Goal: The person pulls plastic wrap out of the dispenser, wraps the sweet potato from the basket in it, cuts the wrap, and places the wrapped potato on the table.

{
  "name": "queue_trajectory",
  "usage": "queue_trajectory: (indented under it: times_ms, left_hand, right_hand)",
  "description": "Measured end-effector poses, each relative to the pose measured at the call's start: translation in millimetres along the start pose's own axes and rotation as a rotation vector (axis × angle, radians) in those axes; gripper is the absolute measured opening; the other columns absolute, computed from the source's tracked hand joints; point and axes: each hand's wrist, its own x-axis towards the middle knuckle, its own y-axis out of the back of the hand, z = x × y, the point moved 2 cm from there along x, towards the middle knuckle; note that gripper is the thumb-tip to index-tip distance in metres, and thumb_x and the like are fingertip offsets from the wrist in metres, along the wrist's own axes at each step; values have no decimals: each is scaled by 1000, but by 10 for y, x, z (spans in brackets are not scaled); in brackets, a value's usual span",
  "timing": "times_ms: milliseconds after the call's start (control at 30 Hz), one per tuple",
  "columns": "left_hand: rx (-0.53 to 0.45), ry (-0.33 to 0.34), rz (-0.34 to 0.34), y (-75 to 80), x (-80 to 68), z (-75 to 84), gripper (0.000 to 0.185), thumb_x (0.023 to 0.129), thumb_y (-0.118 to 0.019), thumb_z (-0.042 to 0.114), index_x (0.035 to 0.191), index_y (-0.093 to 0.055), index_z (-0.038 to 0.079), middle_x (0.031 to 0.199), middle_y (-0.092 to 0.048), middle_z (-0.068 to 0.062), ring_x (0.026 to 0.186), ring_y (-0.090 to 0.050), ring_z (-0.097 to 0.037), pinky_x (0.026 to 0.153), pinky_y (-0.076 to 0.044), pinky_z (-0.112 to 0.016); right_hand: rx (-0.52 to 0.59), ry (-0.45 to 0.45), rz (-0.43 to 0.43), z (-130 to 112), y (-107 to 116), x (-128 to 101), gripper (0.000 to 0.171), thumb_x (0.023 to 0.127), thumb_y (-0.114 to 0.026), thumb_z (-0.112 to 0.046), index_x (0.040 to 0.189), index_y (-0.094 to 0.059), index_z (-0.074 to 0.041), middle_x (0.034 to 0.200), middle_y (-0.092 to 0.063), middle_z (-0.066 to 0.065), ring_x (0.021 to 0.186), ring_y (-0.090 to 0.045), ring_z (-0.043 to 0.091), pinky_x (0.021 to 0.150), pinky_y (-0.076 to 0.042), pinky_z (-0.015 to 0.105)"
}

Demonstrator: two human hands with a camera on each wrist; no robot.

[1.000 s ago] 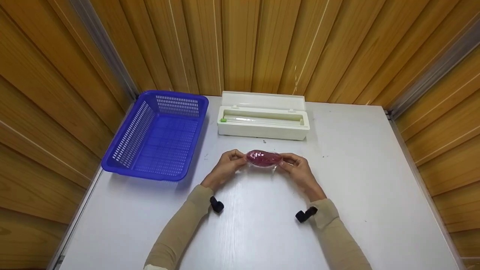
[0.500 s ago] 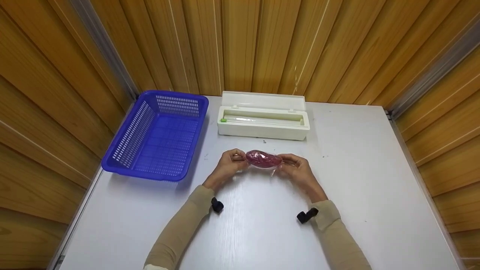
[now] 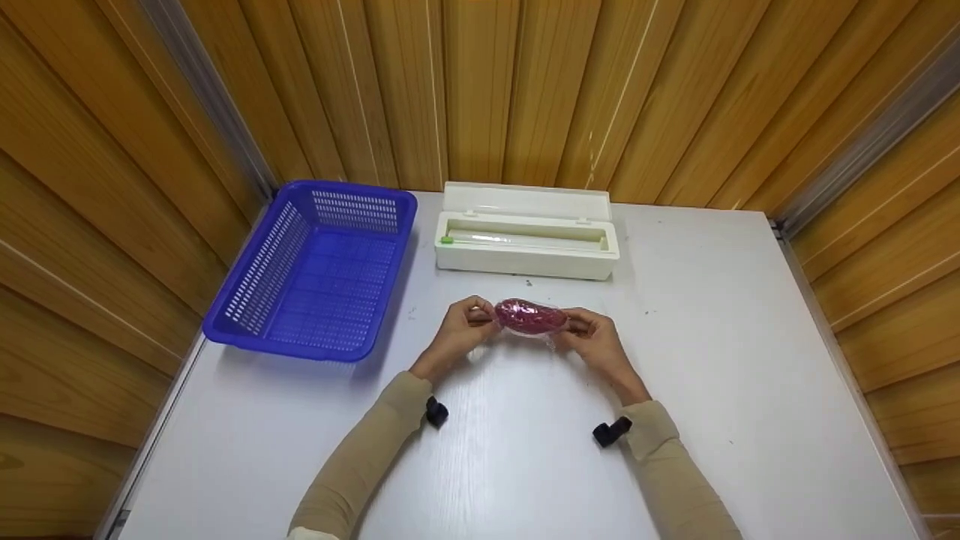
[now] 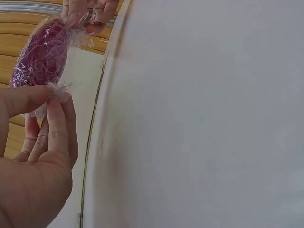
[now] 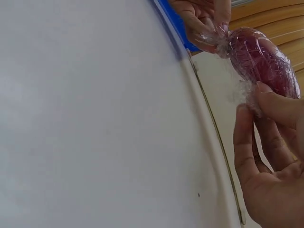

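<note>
The left hand (image 3: 459,328) and the right hand (image 3: 592,337) each pinch one end of a dark red oval sweet potato wrapped in clear cling film (image 3: 529,316), held just above the white table (image 3: 750,360). The step looks like sealing the wrap; next, the loose film ends need twisting tight. Beyond stand a white cling-film dispenser box (image 3: 527,240) and a blue perforated plastic basket (image 3: 319,270).

Head camera: above my white table (image 3: 750,375), facing forward and down, farthest; wrist cameras: low, close, facing across it; all three share the film-wrapped purple-red oval lump (image 3: 530,316) (image 4: 42,54) (image 5: 261,59).
</note>
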Motion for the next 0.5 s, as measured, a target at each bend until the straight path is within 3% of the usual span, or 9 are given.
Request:
queue_trajectory:
  times_ms: [133,300,500]
  left_hand:
    - [7,-13,1,1,4,4,18,88,-74,-11,97,-65,1,96,-80,-12,85,-74,-13,77,-59,-24]
    - [36,-54,3,8,14,12,17,86,-72,-14,97,-64,-4,96,-78,-19,81,-72,-10,78,-60,-23]
    - [90,-94,-9,23,23,30,26,85,-72,-12,106,-62,-3,99,-79,-19,91,-75,-17,84,-61,-27]
  right_hand:
    - [-41,7,28,19,-11,12,35,93,-69,14,127,-69,11,111,-78,25,89,-75,7,78,-60,20]
    - [-27,-11,-21,-13,-27,3,39,93,-70,11,132,-66,10,120,-74,28,100,-74,11,88,-61,22]
    - [60,-78,-70,-57,-30,-5,41,102,-71,-10,138,-62,8,125,-74,21,107,-75,27,95,-62,36]
